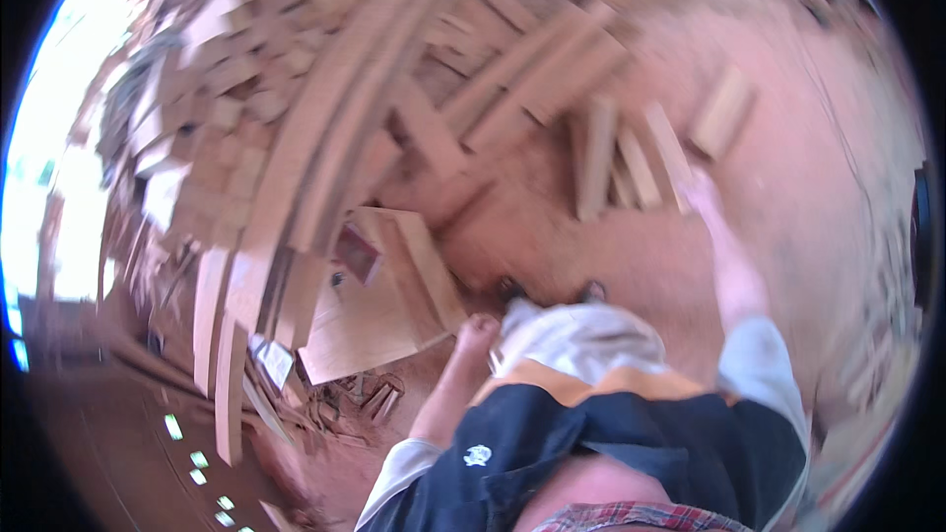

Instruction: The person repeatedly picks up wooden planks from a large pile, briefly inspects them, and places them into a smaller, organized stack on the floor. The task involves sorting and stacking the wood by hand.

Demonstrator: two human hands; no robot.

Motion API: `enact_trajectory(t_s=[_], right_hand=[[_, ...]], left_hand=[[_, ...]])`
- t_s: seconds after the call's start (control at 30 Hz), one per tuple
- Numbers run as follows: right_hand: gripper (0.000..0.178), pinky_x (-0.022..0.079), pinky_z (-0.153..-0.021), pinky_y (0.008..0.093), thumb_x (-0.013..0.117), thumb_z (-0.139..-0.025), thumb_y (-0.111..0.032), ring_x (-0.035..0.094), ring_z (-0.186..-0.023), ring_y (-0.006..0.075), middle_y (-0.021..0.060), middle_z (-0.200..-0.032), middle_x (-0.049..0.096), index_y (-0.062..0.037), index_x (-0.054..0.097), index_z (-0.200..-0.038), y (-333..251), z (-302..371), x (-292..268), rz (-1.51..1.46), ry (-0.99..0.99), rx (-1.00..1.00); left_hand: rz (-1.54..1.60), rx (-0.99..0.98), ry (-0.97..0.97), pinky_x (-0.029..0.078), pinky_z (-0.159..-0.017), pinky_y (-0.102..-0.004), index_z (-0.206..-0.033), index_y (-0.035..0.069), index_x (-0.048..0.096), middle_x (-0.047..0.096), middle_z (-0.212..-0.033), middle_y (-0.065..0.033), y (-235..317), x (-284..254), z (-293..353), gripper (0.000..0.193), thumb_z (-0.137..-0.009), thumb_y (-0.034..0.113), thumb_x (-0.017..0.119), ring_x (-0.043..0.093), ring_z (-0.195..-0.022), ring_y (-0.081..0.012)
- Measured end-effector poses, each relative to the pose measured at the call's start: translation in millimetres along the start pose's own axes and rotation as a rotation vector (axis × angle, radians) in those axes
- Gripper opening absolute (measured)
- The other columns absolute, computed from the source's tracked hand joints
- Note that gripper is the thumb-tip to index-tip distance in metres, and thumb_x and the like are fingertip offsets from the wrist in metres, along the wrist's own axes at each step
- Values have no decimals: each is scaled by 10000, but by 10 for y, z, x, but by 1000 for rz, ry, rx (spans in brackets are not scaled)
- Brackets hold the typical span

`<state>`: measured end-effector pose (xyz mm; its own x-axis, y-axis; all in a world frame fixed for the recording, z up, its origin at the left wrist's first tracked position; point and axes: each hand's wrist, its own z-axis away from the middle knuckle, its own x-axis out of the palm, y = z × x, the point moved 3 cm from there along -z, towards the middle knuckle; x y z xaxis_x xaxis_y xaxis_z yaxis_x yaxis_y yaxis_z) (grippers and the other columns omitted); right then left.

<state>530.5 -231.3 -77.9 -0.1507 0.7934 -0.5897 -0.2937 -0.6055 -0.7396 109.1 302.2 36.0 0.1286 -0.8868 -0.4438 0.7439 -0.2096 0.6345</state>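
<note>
Head view | right hand (702, 187) reaching four short planks (631, 163), grip blurred | left hand (480, 332) seemingly closed, empty

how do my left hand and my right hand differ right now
The left hand hangs low beside the pale trousers, curled, touching no wood. The right hand stretches far forward on a straight arm, reaching the short planks on the sawdust floor. Both are bare and blurred.

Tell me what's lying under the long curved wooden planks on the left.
Under the long curved wooden planks lie a flat pale wooden board and a heap of short wood offcuts on the reddish dirt floor. Whatever lies beneath their middle stretch is covered.
</note>
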Motion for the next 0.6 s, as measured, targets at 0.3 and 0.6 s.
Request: enact_trajectory(t_s=[0.3,0.6], right_hand=[[639,578,-955,402,862,-871,-263,709,-1110,264,160,-1271,721,-9,607,-1399,297,837,1612,-154,-535,176],[566,602,-743,382,818,-913,-164,713,-919,236,155,-1172,726,-57,583,-1417,-14,1559,1845,-232,-674,215]], left_hand=[[-72,-149,76,564,-943,-385,-1228,67,742,774,-1115,-158,-358,202,-94,462,-903,395,774,736,-1045,-261],[221,59,209,594,-726,-361,-1285,19,684,759,-1043,-121,626,-719,-638,437,-957,303,732,718,-882,-189]])
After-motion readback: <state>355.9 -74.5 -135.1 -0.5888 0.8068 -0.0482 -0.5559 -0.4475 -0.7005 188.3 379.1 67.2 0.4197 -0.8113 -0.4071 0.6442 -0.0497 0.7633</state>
